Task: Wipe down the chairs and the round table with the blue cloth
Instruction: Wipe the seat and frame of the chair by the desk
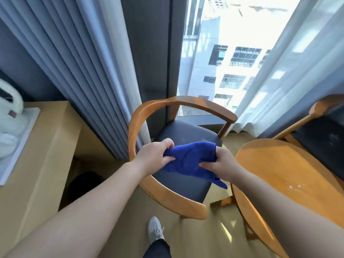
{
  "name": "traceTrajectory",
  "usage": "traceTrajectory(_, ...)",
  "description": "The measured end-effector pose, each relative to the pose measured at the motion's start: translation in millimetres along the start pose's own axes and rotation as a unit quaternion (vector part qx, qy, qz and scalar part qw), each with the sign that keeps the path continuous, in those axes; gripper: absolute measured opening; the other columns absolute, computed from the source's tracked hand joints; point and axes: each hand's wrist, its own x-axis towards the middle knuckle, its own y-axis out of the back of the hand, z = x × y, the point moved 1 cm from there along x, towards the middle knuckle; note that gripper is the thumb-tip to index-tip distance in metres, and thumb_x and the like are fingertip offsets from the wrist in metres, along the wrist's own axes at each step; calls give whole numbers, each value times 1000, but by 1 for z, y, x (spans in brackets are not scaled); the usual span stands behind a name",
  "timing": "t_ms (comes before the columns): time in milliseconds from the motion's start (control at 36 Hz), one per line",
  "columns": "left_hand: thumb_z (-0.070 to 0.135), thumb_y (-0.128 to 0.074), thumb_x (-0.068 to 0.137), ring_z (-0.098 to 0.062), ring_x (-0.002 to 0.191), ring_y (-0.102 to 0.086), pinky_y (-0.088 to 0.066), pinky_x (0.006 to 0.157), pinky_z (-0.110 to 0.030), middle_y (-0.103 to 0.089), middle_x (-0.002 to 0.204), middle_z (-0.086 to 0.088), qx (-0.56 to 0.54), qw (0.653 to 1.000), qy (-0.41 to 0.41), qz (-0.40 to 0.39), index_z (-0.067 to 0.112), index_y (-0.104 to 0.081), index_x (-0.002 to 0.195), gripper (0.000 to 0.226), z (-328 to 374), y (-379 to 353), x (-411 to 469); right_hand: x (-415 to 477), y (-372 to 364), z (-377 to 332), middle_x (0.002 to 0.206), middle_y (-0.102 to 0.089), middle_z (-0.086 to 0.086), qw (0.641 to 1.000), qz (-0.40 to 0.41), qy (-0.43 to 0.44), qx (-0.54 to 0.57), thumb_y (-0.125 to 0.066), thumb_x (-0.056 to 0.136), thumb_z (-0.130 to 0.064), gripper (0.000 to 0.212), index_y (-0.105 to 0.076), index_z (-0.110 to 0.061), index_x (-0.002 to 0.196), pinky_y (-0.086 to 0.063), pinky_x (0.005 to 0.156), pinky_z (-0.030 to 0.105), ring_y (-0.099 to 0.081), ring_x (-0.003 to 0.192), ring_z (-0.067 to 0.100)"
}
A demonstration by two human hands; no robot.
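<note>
The blue cloth (191,161) is gripped at centre, above the seat of the near chair (186,131): its 9 o'clock end is clamped in the left hand (154,155), its 3 o'clock end in the right hand (221,164). The round worktop (288,174) at 4 o'clock and the second chair (319,107) at 3 o'clock are cut off.

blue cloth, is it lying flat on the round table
No, the left grip and right grip each hold an end of the blue cloth up over the chair seat.
</note>
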Motion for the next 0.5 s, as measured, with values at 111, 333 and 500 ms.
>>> traceTrajectory(111, 27, -58, 91, -7, 69, -52, -32, 56, -13, -55, 81, 13, -6, 1000, 5, -11, 34, -44, 93, 16, -42, 5, 36, 49, -13, -4, 82, -69, -4, 1000, -4, -14, -25, -72, 83, -15, 17, -64, -24, 95, -59, 72, 38, -67, 79, 14)
traceTrajectory(333, 29, -56, 92, -12, 80, -58, -43, 67, -22, -65, 100, 8, 28, 999, 41, -8, 27, -54, 108, 16, -104, -8, 66, 116, -41, 3, 74, -68, -6, 996, -34, -32, -77, -72, 83, -17, 11, -64, -25, 86, -58, 71, 41, -65, 72, 14)
traceTrajectory(500, 30, -50, 94, -19, 93, -61, -52, 74, -32, -65, 106, 3, 72, 988, 119, 61, 22, -56, 111, 20, -141, -29, 67, 165, -56, 18, 67, -66, -4, 990, -74, -20, -114, -72, 82, -19, 11, -63, -24, 78, -56, 65, 39, -64, 67, 15)
